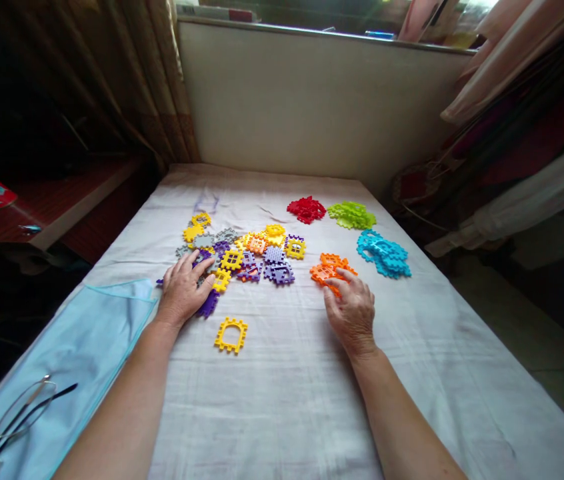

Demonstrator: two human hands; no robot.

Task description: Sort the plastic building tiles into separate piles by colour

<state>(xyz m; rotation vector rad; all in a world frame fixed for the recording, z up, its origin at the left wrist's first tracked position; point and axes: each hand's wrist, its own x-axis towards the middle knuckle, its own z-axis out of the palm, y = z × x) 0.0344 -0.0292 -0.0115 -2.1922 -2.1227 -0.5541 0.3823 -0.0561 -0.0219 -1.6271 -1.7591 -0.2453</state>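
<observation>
My left hand (185, 287) lies with fingers spread on the left part of a mixed heap of yellow, purple, grey and orange toothed plastic pieces (232, 259). Over the near side of a small orange pile (329, 270) rests my right hand (352, 308), its fingers slightly bent and apart; whether a fingertip touches a piece is hard to tell. One yellow frame-shaped piece (231, 335) lies alone nearer to me, between my forearms. Behind and right of the orange pile are a red pile (307, 210), a lime green pile (353, 215) and a blue pile (385, 253).
A light blue cloth (107, 320) covers the table's left edge, with eyeglasses (22, 417) on it. The white sheet (282, 400) covers the table up to the wall (302, 107). Curtains hang at the left, clothes at the right.
</observation>
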